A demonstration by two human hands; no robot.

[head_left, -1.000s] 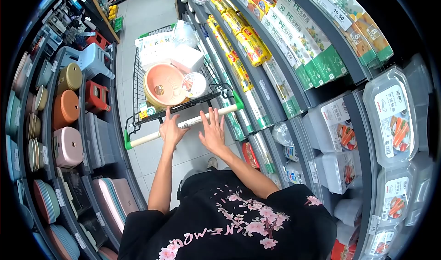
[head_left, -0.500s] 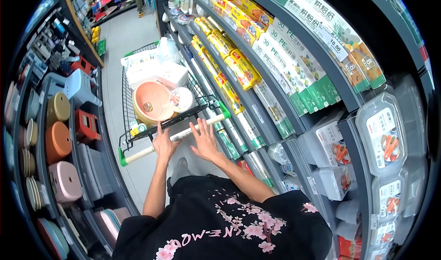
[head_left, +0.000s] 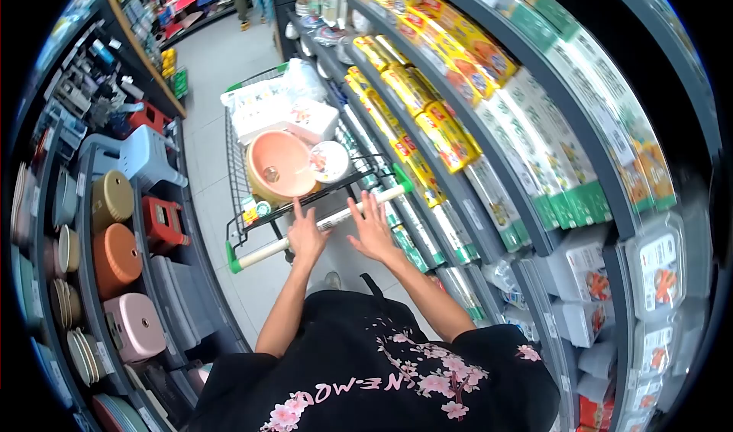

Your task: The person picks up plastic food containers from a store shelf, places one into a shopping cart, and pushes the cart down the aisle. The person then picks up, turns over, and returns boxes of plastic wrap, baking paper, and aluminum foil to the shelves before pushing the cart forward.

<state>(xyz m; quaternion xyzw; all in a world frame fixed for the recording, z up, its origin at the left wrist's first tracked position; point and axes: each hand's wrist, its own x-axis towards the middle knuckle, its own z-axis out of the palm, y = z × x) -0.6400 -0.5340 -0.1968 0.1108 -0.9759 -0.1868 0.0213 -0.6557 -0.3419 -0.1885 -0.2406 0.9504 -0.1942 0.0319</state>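
Grip: the shopper's left hand point(head_left: 308, 239) and right hand point(head_left: 373, 231) are lying across the pale cart handle point(head_left: 263, 254), fingers spread | Just beyond: a pink basin point(head_left: 289, 157) is sitting in the wire cart point(head_left: 237, 176), round tub point(head_left: 330, 162) beside it | Right of grip: yellow packages point(head_left: 447, 136) are lying in rows

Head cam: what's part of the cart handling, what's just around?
In the job:
- left hand and right hand, fingers spread at the cart handle
- loaded in the cart: peach basin, white round tub, plastic bag

Just around, on shelves:
- blue stool
- red stool
- orange container
- pink container
- clear containers
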